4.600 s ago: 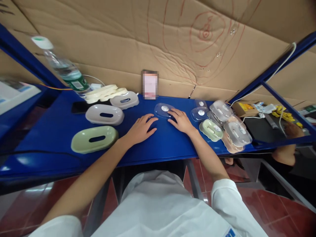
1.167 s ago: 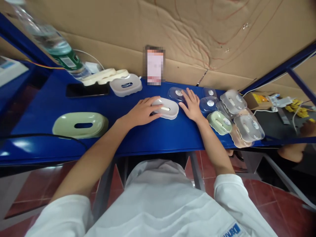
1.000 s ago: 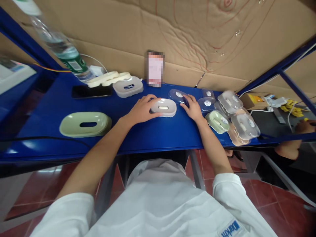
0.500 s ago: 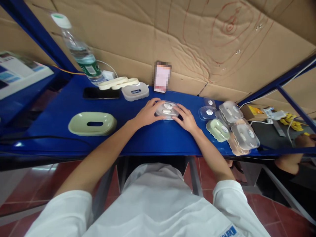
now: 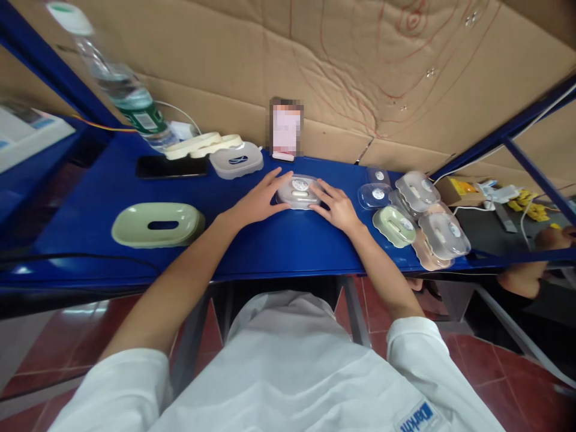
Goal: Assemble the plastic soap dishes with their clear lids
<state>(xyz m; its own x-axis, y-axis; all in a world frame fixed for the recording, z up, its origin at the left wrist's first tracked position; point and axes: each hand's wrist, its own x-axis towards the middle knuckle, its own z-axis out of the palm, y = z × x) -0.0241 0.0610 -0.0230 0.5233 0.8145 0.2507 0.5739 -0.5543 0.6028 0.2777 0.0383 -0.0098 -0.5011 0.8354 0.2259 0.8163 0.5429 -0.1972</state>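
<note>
In the head view a small oval soap box [image 5: 300,194] with a see-through lid and a round sticker lies flat on the blue table [image 5: 265,252]. My left hand [image 5: 258,201] grips its left end, thumb at the near side and fingers at the far side. At the right end my right hand [image 5: 338,208] holds it likewise, with fingertips on the lid's edge. Left of my arms sits a green oval tray [image 5: 135,225] with a slot. Behind it are a frosted white tray [image 5: 243,163] and cream oval rings [image 5: 193,146].
Several lidded soap boxes [image 5: 444,236] are piled at the right, beside loose clear lids [image 5: 375,196]. A water bottle [image 5: 130,99] and a dark phone [image 5: 171,167] are at the back left. Another phone [image 5: 286,132] leans on the cardboard wall. A co-worker's arm [image 5: 526,276] shows far right.
The camera view has shifted slightly. Both my hands remain at the ends of the soap box, and the box still lies on the table.
</note>
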